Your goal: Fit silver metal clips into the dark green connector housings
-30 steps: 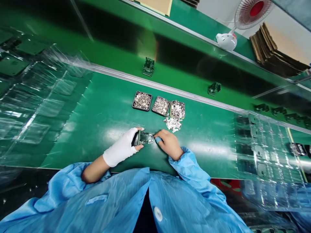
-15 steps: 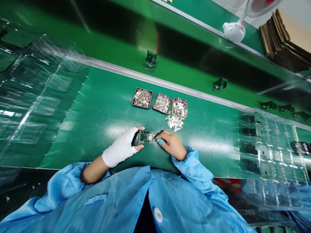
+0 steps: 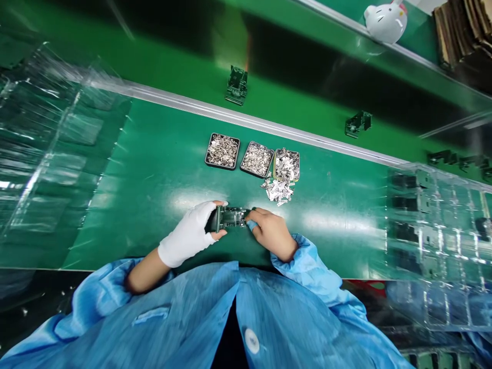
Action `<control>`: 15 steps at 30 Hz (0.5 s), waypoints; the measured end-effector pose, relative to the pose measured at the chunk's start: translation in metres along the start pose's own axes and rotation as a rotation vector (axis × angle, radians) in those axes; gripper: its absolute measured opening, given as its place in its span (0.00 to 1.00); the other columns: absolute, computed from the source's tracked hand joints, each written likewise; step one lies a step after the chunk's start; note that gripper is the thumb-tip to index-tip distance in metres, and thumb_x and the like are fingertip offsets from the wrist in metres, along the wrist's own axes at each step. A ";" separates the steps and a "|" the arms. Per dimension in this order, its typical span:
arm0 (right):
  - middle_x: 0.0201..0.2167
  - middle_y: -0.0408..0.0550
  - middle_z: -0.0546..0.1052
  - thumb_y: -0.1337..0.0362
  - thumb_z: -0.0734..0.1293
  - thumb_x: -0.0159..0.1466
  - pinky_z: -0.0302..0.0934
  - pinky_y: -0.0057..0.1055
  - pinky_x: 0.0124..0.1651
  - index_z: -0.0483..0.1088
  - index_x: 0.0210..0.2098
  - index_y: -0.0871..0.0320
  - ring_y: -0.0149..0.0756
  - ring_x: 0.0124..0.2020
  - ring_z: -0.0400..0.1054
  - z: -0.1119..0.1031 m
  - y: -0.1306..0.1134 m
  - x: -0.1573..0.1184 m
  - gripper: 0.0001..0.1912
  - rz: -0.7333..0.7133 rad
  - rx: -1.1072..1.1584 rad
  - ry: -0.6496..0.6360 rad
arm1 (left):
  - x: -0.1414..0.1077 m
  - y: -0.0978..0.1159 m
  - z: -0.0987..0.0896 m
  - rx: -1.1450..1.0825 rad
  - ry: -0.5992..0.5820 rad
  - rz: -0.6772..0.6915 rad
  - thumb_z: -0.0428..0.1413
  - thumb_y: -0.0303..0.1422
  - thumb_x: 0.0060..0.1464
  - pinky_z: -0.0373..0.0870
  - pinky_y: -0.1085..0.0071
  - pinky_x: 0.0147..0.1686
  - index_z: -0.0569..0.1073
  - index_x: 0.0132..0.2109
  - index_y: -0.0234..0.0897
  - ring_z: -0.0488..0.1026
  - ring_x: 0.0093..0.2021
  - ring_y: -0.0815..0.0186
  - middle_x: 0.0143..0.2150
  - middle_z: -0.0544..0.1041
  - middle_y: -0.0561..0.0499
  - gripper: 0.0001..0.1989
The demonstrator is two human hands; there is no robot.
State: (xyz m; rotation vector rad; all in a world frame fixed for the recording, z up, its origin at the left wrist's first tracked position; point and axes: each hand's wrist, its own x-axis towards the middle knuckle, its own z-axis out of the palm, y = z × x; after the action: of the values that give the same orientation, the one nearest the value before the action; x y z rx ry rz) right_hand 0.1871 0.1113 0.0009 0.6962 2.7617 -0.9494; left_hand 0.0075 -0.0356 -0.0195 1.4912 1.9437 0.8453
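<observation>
In the head view, my left hand [image 3: 188, 233], in a white fingerless glove, grips a dark green circuit board assembly [image 3: 232, 217] by its left end, thumb and fingers on opposite sides. My right hand [image 3: 272, 231] has its fingers pinched together at the assembly's right end, with a blue wrap on one finger. Whatever lies between those fingertips is hidden. Beyond my hands, a pile of small silvery metal pieces [image 3: 280, 190] lies on the green table. Behind it stand a right tray [image 3: 298, 163], a middle tray [image 3: 243, 167] and a left tray [image 3: 206, 160], all holding small metal parts.
Clear plastic trays [image 3: 57, 164] are stacked at the left. More clear trays [image 3: 442, 241] with dark boards stand at the right. Past the metal rail [image 3: 230, 122] sit a board assembly [image 3: 236, 84] and another one [image 3: 358, 124]. A white fan base [image 3: 385, 23] rests on the upper shelf.
The camera view has shifted a little, so the fan and cardboard sit higher. My left hand keeps its hold on the assembly; my right fingers stay at its right end with a slight shift.
</observation>
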 end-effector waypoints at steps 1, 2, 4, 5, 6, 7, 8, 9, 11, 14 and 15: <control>0.38 0.44 0.74 0.74 0.61 0.59 0.58 0.28 0.38 0.70 0.41 0.53 0.36 0.41 0.68 0.000 0.001 0.000 0.14 -0.002 0.017 0.005 | 0.000 0.000 0.000 -0.002 0.001 0.000 0.56 0.40 0.52 0.65 0.59 0.54 0.62 0.56 0.35 0.68 0.54 0.55 0.53 0.70 0.42 0.26; 0.38 0.44 0.74 0.74 0.61 0.60 0.58 0.28 0.38 0.70 0.40 0.53 0.36 0.40 0.68 0.000 0.002 0.000 0.14 -0.009 0.038 0.009 | 0.000 0.000 0.000 -0.002 0.000 -0.002 0.56 0.41 0.52 0.65 0.58 0.54 0.62 0.56 0.35 0.68 0.54 0.54 0.53 0.70 0.42 0.26; 0.38 0.43 0.74 0.73 0.60 0.61 0.58 0.28 0.39 0.71 0.40 0.52 0.35 0.40 0.68 0.001 0.005 0.000 0.13 -0.026 0.077 0.013 | 0.000 0.000 0.000 0.000 -0.002 -0.008 0.55 0.42 0.52 0.65 0.58 0.54 0.62 0.56 0.35 0.68 0.54 0.54 0.53 0.70 0.42 0.26; 0.39 0.42 0.74 0.73 0.60 0.61 0.58 0.28 0.40 0.71 0.40 0.52 0.34 0.40 0.68 0.001 0.006 0.000 0.13 -0.028 0.085 0.014 | 0.000 0.001 0.000 0.003 -0.003 -0.013 0.55 0.42 0.52 0.66 0.58 0.54 0.62 0.56 0.35 0.68 0.54 0.54 0.53 0.70 0.42 0.26; 0.39 0.42 0.74 0.74 0.60 0.61 0.58 0.28 0.39 0.70 0.40 0.52 0.34 0.40 0.68 0.001 0.006 0.000 0.14 -0.025 0.083 0.015 | 0.000 0.001 0.000 0.006 -0.004 -0.016 0.55 0.42 0.52 0.66 0.58 0.54 0.62 0.56 0.35 0.68 0.54 0.54 0.53 0.70 0.42 0.26; 0.39 0.43 0.74 0.74 0.60 0.60 0.58 0.28 0.39 0.70 0.41 0.52 0.35 0.40 0.68 0.001 0.006 0.000 0.14 -0.018 0.072 0.016 | 0.000 0.001 0.000 0.008 -0.005 -0.018 0.55 0.42 0.52 0.66 0.58 0.54 0.63 0.56 0.35 0.68 0.54 0.54 0.53 0.70 0.42 0.26; 0.39 0.43 0.74 0.74 0.60 0.60 0.58 0.28 0.38 0.70 0.41 0.53 0.35 0.40 0.68 0.001 0.005 0.000 0.14 -0.011 0.055 0.016 | 0.000 0.001 0.000 0.009 -0.002 -0.016 0.55 0.42 0.52 0.66 0.58 0.54 0.63 0.56 0.35 0.68 0.54 0.54 0.53 0.71 0.42 0.26; 0.38 0.44 0.74 0.74 0.60 0.60 0.58 0.28 0.38 0.70 0.41 0.53 0.35 0.39 0.68 0.000 0.004 -0.001 0.14 -0.005 0.037 0.013 | 0.000 0.001 0.000 0.011 0.001 -0.012 0.55 0.42 0.52 0.66 0.58 0.53 0.63 0.55 0.35 0.69 0.54 0.54 0.53 0.71 0.43 0.26; 0.38 0.44 0.73 0.74 0.60 0.59 0.58 0.28 0.37 0.70 0.41 0.53 0.36 0.39 0.68 -0.001 0.001 0.000 0.15 0.002 0.014 -0.002 | 0.001 0.001 0.000 0.015 0.008 0.003 0.55 0.42 0.52 0.67 0.59 0.53 0.63 0.55 0.35 0.69 0.53 0.54 0.52 0.71 0.43 0.26; 0.38 0.44 0.74 0.75 0.59 0.57 0.57 0.28 0.36 0.70 0.40 0.53 0.36 0.39 0.68 -0.004 -0.004 0.002 0.16 0.017 0.002 -0.030 | 0.002 0.000 -0.001 0.017 0.010 0.025 0.55 0.41 0.52 0.67 0.60 0.53 0.63 0.55 0.35 0.70 0.52 0.55 0.52 0.72 0.44 0.25; 0.38 0.43 0.74 0.76 0.59 0.57 0.57 0.28 0.35 0.70 0.40 0.53 0.36 0.39 0.68 -0.004 -0.004 0.003 0.16 0.024 -0.002 -0.038 | 0.002 0.000 -0.002 0.015 0.007 0.029 0.55 0.40 0.52 0.67 0.60 0.53 0.64 0.55 0.35 0.70 0.52 0.56 0.52 0.72 0.44 0.25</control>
State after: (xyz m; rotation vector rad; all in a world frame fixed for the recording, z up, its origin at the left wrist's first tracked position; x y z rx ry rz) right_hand 0.1821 0.1123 0.0056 0.7015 2.7155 -0.9449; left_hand 0.0062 -0.0336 -0.0183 1.5308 1.9417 0.8514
